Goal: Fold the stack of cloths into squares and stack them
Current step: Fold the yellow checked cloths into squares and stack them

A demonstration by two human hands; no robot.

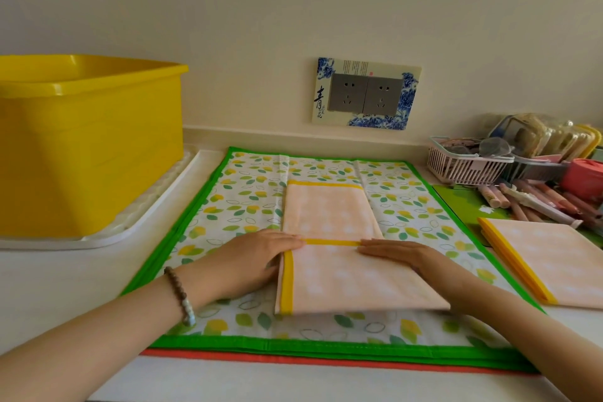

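Observation:
A peach cloth with yellow trim point(332, 215) lies as a long strip on the spread pile of cloths, its near end folded over towards the middle. My left hand point(261, 254) lies flat on the left edge of that folded flap, fingers straight. My right hand point(404, 256) presses flat on the flap's right side. The top spread cloth has a leaf print and green border point(228, 206); an orange-edged cloth point(228, 356) peeks out beneath. A folded peach square point(551, 268) lies to the right.
A big yellow tub point(88, 147) stands on a white tray point(156, 206) at the left. At the back right are a pink basket point(463, 166), packets, a red pot point(584, 178) and several pens point(535, 202). A wall socket point(365, 95) is behind.

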